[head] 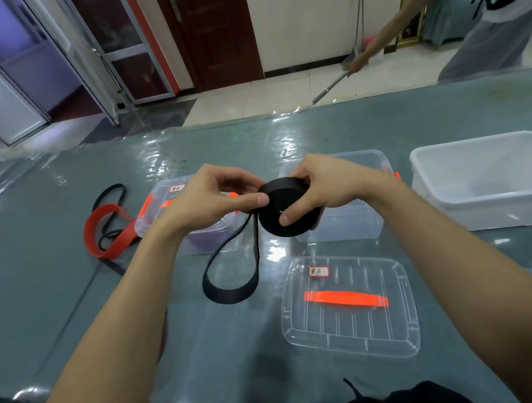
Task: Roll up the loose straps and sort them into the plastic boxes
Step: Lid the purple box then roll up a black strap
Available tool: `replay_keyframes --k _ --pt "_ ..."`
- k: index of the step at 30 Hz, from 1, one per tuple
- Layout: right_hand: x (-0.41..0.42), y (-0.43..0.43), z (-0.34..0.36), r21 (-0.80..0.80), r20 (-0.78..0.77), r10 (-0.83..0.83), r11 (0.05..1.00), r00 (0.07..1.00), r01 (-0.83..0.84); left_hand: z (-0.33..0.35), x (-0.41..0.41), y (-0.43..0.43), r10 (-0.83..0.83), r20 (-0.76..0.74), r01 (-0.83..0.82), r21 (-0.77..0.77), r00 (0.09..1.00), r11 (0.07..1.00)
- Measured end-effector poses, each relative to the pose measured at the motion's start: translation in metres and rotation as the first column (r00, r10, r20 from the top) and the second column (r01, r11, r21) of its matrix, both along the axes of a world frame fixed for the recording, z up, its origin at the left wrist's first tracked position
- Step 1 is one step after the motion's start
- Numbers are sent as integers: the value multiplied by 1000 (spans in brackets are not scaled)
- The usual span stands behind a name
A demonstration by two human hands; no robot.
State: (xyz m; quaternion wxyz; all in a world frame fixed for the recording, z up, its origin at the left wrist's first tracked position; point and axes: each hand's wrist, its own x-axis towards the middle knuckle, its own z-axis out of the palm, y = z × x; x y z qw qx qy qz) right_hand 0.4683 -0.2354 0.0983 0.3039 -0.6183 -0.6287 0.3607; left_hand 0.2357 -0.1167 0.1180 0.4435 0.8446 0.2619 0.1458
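A black strap roll [287,207] is held above the table, its loose end [231,283] hanging down in a loop onto the surface. My right hand [327,186] grips the roll, thumb on its flat face. My left hand [213,198] pinches the strap where it leaves the roll. Behind my hands stand two clear plastic boxes with orange clips: the left box [157,212] carries a label and holds something purple, the right box [362,222] is partly hidden. A loose red strap [106,235] and a thin black strap [111,193] lie at the left.
A clear lid [349,305] with an orange handle and a label lies near me, right of centre. A large white tub [492,181] stands at the right. Shiny plastic sheeting covers the table. A person sweeps the floor beyond the far edge.
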Motion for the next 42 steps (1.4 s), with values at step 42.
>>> replay_keyframes --k 42 --pt "12 12 7 238 -381 -82 954 921 184 55 20 26 38 23 -41 195 999 980"
